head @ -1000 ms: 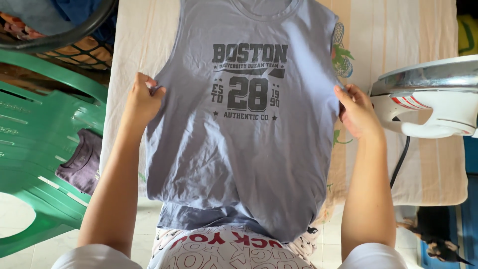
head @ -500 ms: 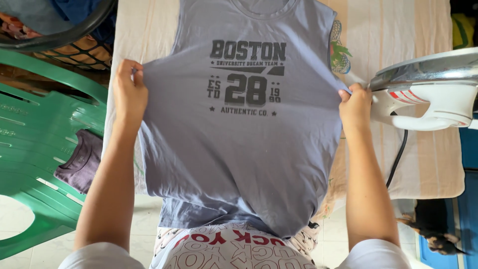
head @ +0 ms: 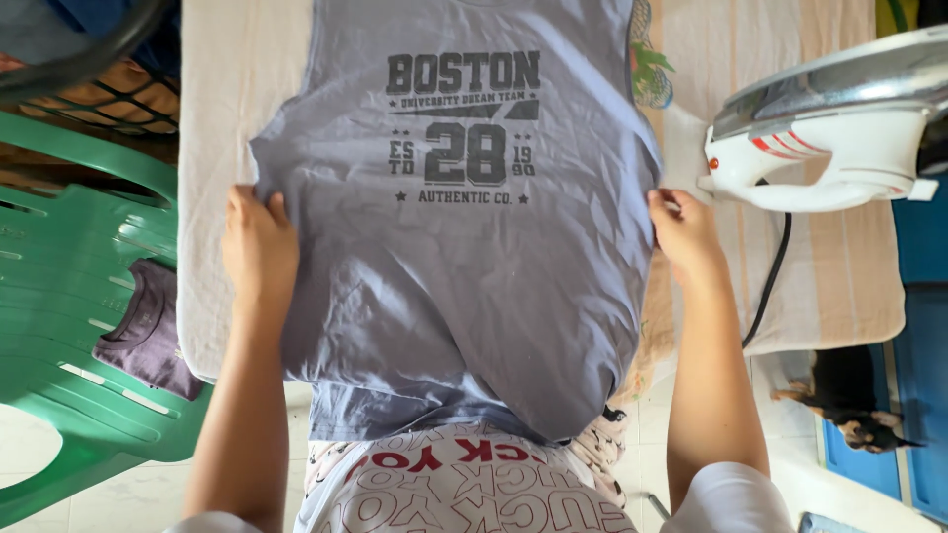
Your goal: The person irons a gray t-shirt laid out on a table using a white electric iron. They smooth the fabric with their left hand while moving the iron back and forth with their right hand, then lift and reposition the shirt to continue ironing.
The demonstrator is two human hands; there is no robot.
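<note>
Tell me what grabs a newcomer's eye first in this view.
A grey-blue sleeveless cotton shirt with a dark printed front fills the centre, spread over a cloth-covered ironing board. The left hand and right hand grip its side edges. A white electric iron with a shiny metal soleplate rests upper right; a green plastic chair stands left.

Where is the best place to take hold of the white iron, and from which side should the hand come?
Probably the white handle of the iron, the loop turned toward the person. The right hand is nearest; it could come from the near side and wrap the handle. The shiny soleplate faces away and is best left untouched, and the black cord hangs just below.
</note>
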